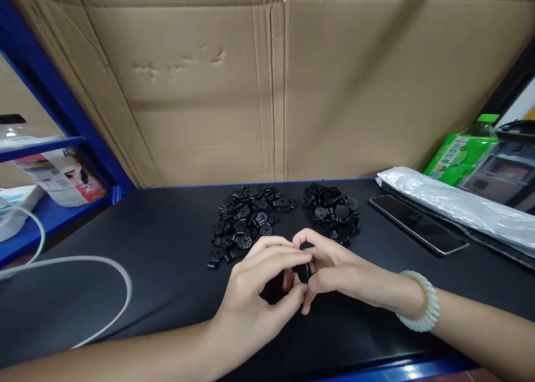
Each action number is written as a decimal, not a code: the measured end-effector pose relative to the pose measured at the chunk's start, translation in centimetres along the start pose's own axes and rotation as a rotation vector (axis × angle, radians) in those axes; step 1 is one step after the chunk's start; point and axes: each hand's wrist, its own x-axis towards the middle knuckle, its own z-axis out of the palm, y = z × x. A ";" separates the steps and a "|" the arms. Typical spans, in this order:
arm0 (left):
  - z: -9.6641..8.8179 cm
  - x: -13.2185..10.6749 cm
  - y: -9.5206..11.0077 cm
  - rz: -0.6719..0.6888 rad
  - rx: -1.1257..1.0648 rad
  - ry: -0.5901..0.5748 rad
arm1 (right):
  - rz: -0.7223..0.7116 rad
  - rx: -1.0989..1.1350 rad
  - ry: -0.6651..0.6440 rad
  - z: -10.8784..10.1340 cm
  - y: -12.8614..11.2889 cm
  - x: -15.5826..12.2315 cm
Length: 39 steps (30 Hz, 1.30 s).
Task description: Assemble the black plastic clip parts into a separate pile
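My left hand [259,290] and my right hand [338,270] meet above the black table top [159,242], fingertips pinched together on one small round black plastic part [302,271]. Both hands hold it, the thumbs under it and the forefingers curled over it. Just beyond the hands lie two heaps of the same small black parts: a larger left heap [246,220] and a smaller right heap [332,209]. A pale beaded bracelet [422,301] sits on my right wrist.
A phone [418,224] lies flat at the right, beside a long clear plastic-wrapped bundle [455,203] and a green bottle [463,153]. A white cable [104,265] loops at the left. A cardboard wall [267,81] stands behind. A labelled bottle [58,173] lies on the blue shelf at the left.
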 end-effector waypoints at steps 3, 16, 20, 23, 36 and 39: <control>-0.1 0.0 0.1 0.064 0.005 -0.003 | 0.002 -0.033 -0.011 0.0 -0.1 0.0; -0.1 -0.3 -0.1 0.002 -0.012 -0.086 | -0.002 0.004 -0.069 0.0 0.0 0.2; -0.2 -0.2 -0.2 0.005 -0.026 -0.096 | 0.032 0.100 -0.108 0.1 0.1 0.2; -0.1 -0.2 -0.3 -0.011 -0.059 -0.113 | 0.047 0.140 -0.130 0.0 0.2 0.2; 0.7 0.0 0.0 -0.160 -0.105 -0.112 | 0.165 0.211 -0.043 0.4 0.7 0.6; 0.8 0.2 0.0 -0.206 -0.139 -0.102 | 0.164 0.224 -0.056 0.4 0.7 0.6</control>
